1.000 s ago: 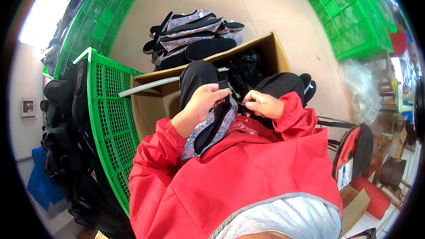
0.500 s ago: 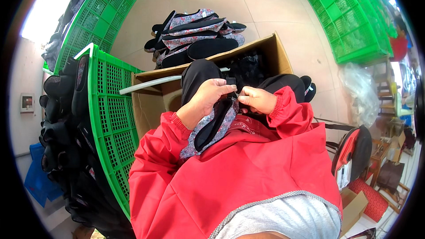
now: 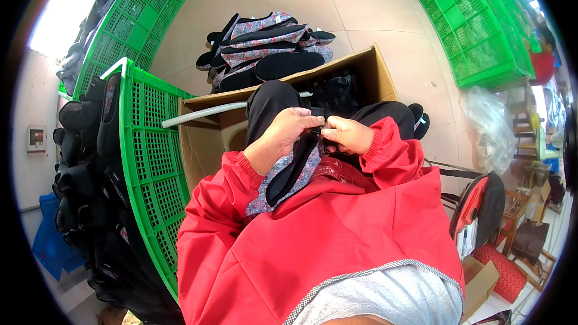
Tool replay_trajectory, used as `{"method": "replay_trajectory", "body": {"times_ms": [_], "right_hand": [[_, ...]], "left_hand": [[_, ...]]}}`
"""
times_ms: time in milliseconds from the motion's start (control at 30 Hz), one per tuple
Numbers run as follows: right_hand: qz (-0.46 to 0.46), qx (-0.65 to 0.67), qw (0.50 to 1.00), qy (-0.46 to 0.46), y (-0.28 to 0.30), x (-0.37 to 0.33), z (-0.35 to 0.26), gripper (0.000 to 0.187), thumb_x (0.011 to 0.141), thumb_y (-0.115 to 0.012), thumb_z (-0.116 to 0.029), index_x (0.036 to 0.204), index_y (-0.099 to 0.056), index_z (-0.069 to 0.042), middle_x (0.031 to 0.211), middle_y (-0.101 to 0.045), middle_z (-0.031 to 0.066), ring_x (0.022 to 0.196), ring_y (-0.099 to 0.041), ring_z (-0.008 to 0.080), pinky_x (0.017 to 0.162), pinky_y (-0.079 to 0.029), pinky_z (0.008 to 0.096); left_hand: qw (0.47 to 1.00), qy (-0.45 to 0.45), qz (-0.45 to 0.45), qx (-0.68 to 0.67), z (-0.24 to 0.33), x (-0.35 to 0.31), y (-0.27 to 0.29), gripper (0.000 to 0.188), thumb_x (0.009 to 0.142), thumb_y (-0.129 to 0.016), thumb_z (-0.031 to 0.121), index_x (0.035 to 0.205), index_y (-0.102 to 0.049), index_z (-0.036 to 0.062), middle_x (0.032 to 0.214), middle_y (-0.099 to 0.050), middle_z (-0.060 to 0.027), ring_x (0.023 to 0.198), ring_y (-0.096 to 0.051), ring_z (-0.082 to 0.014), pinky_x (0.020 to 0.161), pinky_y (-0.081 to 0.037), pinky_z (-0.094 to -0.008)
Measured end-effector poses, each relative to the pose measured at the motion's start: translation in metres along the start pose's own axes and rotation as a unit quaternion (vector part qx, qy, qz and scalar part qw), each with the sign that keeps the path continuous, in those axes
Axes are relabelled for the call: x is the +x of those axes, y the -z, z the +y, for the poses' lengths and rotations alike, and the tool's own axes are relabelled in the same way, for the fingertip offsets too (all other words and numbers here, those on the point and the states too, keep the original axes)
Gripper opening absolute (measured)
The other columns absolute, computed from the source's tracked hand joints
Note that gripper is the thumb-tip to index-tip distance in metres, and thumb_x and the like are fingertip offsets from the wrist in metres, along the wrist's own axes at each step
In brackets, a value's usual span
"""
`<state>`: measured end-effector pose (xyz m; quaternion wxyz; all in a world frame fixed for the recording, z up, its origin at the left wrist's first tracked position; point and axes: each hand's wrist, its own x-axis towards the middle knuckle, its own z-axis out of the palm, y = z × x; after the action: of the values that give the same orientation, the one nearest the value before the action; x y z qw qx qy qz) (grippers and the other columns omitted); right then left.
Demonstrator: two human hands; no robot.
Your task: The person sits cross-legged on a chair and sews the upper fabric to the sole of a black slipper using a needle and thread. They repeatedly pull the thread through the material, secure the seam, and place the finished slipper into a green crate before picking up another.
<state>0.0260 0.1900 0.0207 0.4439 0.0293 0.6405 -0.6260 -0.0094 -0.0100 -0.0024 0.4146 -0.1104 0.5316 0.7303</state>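
Observation:
A cloth shoe (image 3: 280, 188) with a grey-and-red floral pattern and black lining lies across my lap. My left hand (image 3: 288, 130) grips its far end, thumb and fingers pinched together. A small dark square piece (image 3: 317, 111) shows just beyond my left fingertips. Close against it, my right hand (image 3: 349, 135) is closed in a pinch at the same end of the shoe. What lies between the right fingers is too small to make out. Both hands are above my knees, in front of an open cardboard box.
The cardboard box (image 3: 201, 156) holds dark items; a pale tube (image 3: 205, 114) lies across it. Beyond it, floral shoes (image 3: 265, 42) are piled on the floor. A green crate (image 3: 150, 126) stands at left beside stacked black shoes (image 3: 81, 186). More green crates (image 3: 463, 30) stand far right.
My right fingers have shifted slightly left, nearer to the left fingertips. My left hand and the shoe have moved only a little.

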Motion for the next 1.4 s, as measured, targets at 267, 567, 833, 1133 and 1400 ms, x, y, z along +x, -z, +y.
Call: {"method": "replay_trajectory", "body": {"times_ms": [267,567,833,1133,1400], "right_hand": [[0.016,-0.043,0.999,0.029,0.002,0.003,0.007,0.022,0.099,-0.056,-0.031,0.097,-0.053,-0.009,0.073,-0.058,-0.0004,0.061,-0.046,0.0069,0.054,-0.039,0.0226],[0.02,-0.042,0.998,0.041,0.001,0.004,0.008,0.022,0.1,-0.055,-0.031,0.097,-0.054,-0.009,0.074,-0.057,-0.0007,0.061,-0.047,0.0068,0.054,-0.039,0.0225],[0.012,-0.021,0.999,0.03,0.004,0.007,0.013,0.023,0.099,-0.055,-0.034,0.097,-0.053,-0.011,0.073,-0.055,-0.0015,0.058,-0.043,0.0059,0.051,-0.035,0.0214],[0.008,-0.017,0.999,0.028,0.004,0.008,0.016,0.021,0.1,-0.054,-0.033,0.097,-0.053,-0.012,0.075,-0.054,-0.0013,0.06,-0.044,0.0058,0.053,-0.035,0.0207],[0.04,0.175,0.973,0.142,-0.001,0.017,0.052,0.017,0.1,-0.055,-0.026,0.099,-0.052,-0.01,0.087,-0.053,-0.0012,0.063,-0.047,0.0065,0.051,-0.035,0.0196]], "left_hand": [[1.0,-0.005,0.016,-0.003,0.0,0.0,-0.005,0.012,0.089,-0.066,0.009,0.079,-0.061,0.0041,0.073,-0.06,-0.002,0.063,-0.056,-0.0104,0.056,-0.044,-0.0258],[1.0,0.005,0.009,-0.001,-0.008,0.008,0.002,0.005,0.089,-0.065,0.006,0.09,-0.065,0.001,0.083,-0.068,-0.0066,0.071,-0.064,-0.0132,0.065,-0.05,-0.0257],[0.999,-0.001,0.033,0.014,0.002,-0.002,-0.01,0.007,0.089,-0.066,0.007,0.083,-0.066,0.0026,0.077,-0.065,-0.0034,0.064,-0.057,-0.0093,0.059,-0.045,-0.0235],[0.999,-0.016,0.039,0.023,-0.006,0.005,-0.006,0.008,0.088,-0.067,0.008,0.081,-0.065,0.0038,0.075,-0.064,-0.0022,0.063,-0.056,-0.0083,0.058,-0.043,-0.0231],[0.986,-0.051,0.058,0.146,0.008,0.009,-0.01,0.014,0.091,-0.066,0.014,0.08,-0.064,0.0054,0.068,-0.056,0.0021,0.059,-0.047,-0.0055,0.051,-0.034,-0.0234]]}}
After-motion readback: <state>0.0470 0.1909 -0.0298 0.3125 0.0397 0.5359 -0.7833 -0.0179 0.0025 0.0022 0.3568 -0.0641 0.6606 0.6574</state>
